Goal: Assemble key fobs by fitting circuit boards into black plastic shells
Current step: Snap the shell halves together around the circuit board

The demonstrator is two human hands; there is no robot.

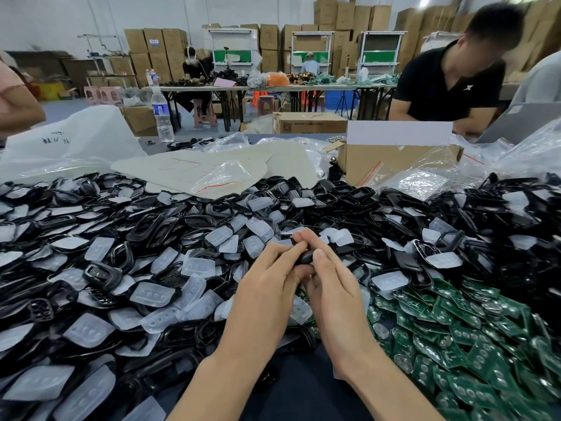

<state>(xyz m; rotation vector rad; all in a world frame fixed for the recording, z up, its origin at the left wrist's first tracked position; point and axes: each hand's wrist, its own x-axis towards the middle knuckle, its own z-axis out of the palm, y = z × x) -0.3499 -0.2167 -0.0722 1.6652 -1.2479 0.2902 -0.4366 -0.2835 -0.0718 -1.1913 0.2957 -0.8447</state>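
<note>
Both my hands meet over the middle of the table and pinch one black key fob shell (306, 256) between them. My left hand (267, 278) holds it from the left, my right hand (326, 275) from the right, thumb on top. Most of the shell is hidden by my fingers, and I cannot see a board in it. A wide heap of black shells (170, 226) mixed with translucent button pads (151, 294) covers the table's left and centre. Green circuit boards (473, 335) lie piled at the right.
An open cardboard box (394, 159) and clear plastic bags (431, 177) stand behind the heap. A water bottle (162, 115) is at the back left. A person in a black shirt (452, 86) leans over the far right side. A sleeve (13, 98) shows at far left.
</note>
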